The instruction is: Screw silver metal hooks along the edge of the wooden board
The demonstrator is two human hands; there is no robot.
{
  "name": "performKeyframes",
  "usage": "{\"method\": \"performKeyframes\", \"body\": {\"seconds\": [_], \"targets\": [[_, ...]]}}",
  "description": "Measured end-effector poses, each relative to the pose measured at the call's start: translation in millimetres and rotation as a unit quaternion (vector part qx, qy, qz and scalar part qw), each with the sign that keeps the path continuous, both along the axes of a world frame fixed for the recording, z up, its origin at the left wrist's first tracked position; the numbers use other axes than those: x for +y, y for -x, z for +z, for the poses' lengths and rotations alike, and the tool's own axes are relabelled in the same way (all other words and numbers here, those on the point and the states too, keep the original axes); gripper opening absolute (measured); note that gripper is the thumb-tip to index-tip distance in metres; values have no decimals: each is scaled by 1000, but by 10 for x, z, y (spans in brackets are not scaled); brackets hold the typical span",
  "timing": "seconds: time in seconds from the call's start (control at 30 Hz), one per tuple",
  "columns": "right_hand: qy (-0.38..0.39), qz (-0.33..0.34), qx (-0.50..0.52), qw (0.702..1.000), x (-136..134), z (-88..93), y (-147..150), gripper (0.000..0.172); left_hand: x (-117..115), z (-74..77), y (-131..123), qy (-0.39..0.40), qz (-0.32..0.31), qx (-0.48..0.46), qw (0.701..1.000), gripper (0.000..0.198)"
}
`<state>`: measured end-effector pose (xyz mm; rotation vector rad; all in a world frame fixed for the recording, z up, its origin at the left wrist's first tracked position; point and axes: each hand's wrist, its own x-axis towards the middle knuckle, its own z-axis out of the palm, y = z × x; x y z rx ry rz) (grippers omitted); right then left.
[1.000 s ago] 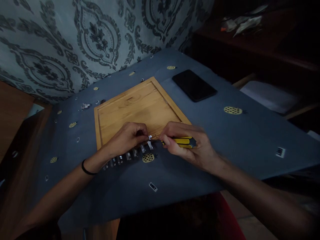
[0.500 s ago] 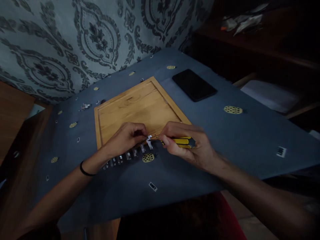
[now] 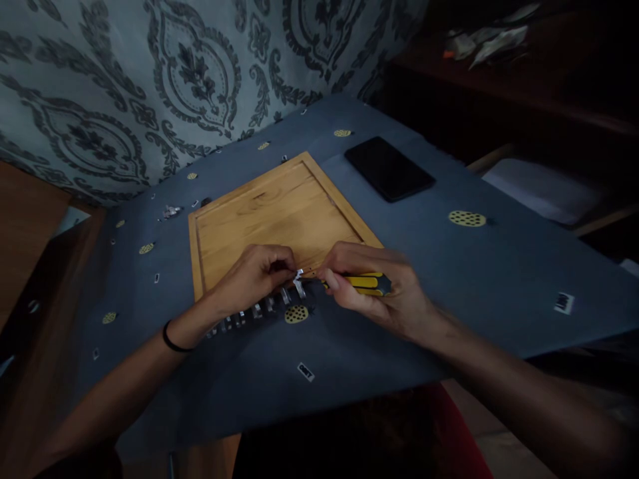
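My left hand (image 3: 257, 271) is closed, thumb and fingers pinching a small shiny metal clip (image 3: 299, 286) at the near edge of a wooden board (image 3: 269, 219). In my right hand (image 3: 392, 303) is a screwdriver (image 3: 367, 283) with a yellow and black handle, lying nearly level and pointing left toward the clip. Whether its tip touches the clip is too small to tell. Several similar metal clips (image 3: 256, 311) line the board's near edge, some partly behind my left wrist. Small dark holes show in the board's edge between my hands.
A black tablet or large phone (image 3: 389, 168) lies beyond the board to the right. Small metal pieces (image 3: 171, 211) lie left of the board. A blue patterned cloth (image 3: 399, 352) covers the table, with a patterned wall behind. Dark furniture (image 3: 499, 86) stands at the right.
Hardly anything differs. Both hands keep their places at the clip, and the view has shifted very slightly.
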<state>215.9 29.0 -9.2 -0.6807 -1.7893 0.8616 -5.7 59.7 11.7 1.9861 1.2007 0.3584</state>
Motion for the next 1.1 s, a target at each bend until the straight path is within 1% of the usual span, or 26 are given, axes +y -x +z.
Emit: {"method": "performKeyframes", "body": {"seconds": [0.23, 0.4, 0.67, 0.77, 0.97, 1.1], "targets": [[-5, 7, 0, 1000, 1, 4, -8, 28, -7, -58, 21, 22, 16, -25, 999, 11], [-3, 5, 4, 1000, -3, -7, -3, 29, -1, -59, 23, 26, 16, -37, 999, 8], [0, 7, 7, 1000, 3, 4, -7, 29, -2, -55, 25, 15, 12, -27, 999, 10], [6, 8, 6, 1000, 0, 5, -2, 30, -6, -45, 15, 0, 5, -18, 1000, 10], [-2, 9, 6, 1000, -2, 10, -2, 30, -21, -33, -10, -61, -19, -11, 998, 14], [-5, 11, -4, 1000, -1, 25, -8, 30, -27, -16, -29, -67, -26, 5, 997, 16]]}}
